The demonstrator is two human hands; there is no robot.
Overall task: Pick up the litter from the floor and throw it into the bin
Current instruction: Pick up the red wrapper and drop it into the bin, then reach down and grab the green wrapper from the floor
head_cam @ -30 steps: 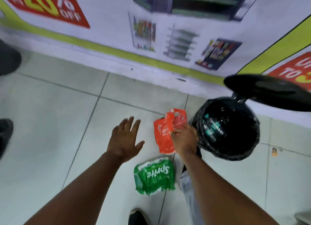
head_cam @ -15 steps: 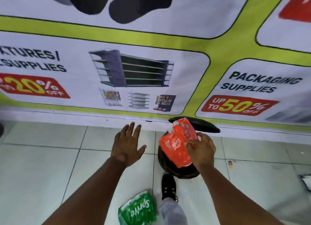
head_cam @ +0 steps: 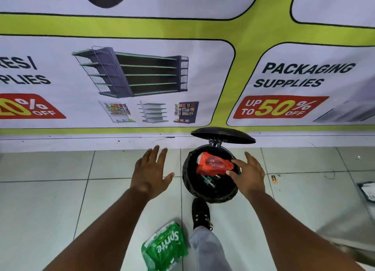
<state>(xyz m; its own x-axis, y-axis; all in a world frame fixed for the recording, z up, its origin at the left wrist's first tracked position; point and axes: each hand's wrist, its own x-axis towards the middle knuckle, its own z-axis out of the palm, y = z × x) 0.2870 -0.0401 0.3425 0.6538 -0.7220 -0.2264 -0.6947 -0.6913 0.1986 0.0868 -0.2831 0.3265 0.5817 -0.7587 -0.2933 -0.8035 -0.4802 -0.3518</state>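
Two hands out in front, both empty. Right hand [head_cam: 248,174] spread wide over the near-right rim of the bin [head_cam: 211,195], palm down, fingers loose and apart, gripping nothing; thumb tip just beside the orange wrapper [head_cam: 213,165], contact not clear. Left hand [head_cam: 151,174] also open and flat, fingers pointing toward the wall, thumb out toward the bin, hovering over the floor tiles [head_cam: 50,199] just left of the bin.

Orange wrapper lies inside the bin mouth, crumpled, on top of darker litter against the black liner. Long axis runs roughly left to right across the opening, a little tilted, with one end toward the right hand.

Bin is round and black, lid [head_cam: 223,135] raised on its hinge at the wall side. One dark shoe [head_cam: 200,213] touches the near base of the bin, toe toward it, a pale trouser leg [head_cam: 207,248] below.

Green Sprite wrapper [head_cam: 164,248] on the floor on the near side of the bin, just left of the trouser leg, well apart from the bin itself. It lies crumpled, long axis slanting from near-left up toward the bin, lettering reading along that slant.

Small scrap [head_cam: 274,179] on the tiles right of the bin. Behind the bin, a wall banner [head_cam: 304,76] with shelving pictures, "PACKAGING SUPPLIES" and "UP TO 50% OFF".
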